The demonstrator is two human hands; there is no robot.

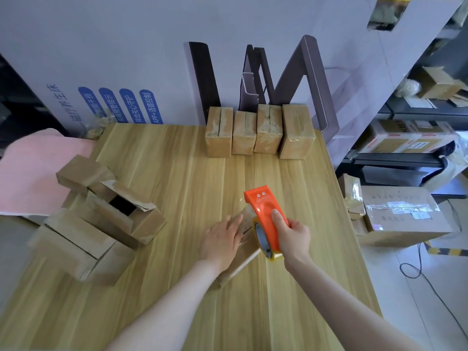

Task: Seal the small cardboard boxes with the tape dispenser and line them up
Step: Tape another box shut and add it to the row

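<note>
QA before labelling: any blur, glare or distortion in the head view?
Head view: wide-angle warp bends the table edges and shelves; the open boxes at left are smeared, the dispenser and sealed row are sharp; light is soft, shadows faint; the box under the left hand glints slightly.

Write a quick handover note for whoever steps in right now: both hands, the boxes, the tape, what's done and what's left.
Left hand presses flat on the current box, lying on the table. Right hand grips the orange tape dispenser against that box.
Done: row of four boxes stands at the far edge, looking taped.
Left: finish this one, add it to the row, then tackle the pile of boxes at left, one visibly open.
</note>
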